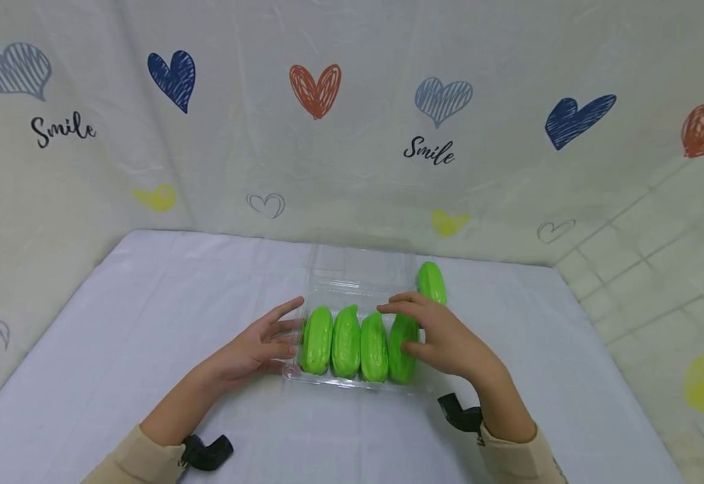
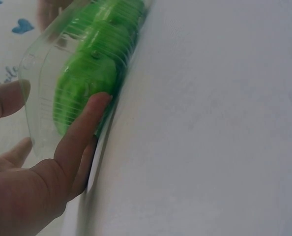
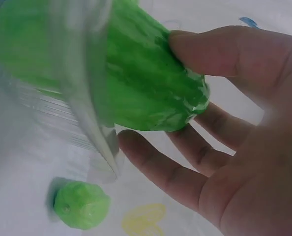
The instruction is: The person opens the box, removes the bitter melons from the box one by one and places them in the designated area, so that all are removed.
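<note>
A clear plastic box [image 1: 352,384] with its lid [image 1: 360,265] raised stands mid-table. Three smooth green cucumbers lie upright in a row inside it: the left one [image 1: 317,341], the second [image 1: 346,341] and the third [image 1: 374,347]. At the box's right end is a fourth cucumber [image 3: 141,73], pinched between the thumb and fingers of my right hand [image 1: 448,336], one end still outside the wall. My left hand [image 1: 251,349] touches the box's left side with extended fingers [image 2: 79,130]. Another cucumber [image 1: 432,282] lies behind my right hand, outside the box.
A white cloth [image 1: 146,323] covers the table. Behind it hangs a pale sheet [image 1: 358,168] printed with hearts and words. Each wrist carries a black mount, the left one [image 1: 208,453] and the right one [image 1: 460,412].
</note>
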Action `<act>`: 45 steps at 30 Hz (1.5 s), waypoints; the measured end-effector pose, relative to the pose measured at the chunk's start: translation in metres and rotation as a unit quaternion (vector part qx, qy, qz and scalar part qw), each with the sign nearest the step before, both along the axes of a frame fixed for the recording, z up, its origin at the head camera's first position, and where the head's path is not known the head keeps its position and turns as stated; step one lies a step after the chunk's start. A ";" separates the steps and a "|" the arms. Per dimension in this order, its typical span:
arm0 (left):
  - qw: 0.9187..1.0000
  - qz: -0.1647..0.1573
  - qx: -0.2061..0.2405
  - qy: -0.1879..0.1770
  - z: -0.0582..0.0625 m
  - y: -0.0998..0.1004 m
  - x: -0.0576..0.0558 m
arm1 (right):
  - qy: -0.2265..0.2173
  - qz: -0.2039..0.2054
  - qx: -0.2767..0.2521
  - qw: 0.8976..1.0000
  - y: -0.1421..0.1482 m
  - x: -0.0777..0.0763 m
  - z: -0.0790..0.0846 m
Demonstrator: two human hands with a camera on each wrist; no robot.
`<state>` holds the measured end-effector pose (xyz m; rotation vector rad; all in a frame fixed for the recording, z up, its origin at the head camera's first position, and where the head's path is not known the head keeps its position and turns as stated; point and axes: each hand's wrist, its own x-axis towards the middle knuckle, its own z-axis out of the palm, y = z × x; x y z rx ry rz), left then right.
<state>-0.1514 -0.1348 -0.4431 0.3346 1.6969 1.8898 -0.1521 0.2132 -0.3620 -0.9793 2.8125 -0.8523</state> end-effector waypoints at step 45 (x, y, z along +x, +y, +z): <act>1.000 -0.004 -0.002 0.000 0.000 -0.002 -0.001 | 0.033 0.030 -0.156 0.987 -0.049 0.011 -0.011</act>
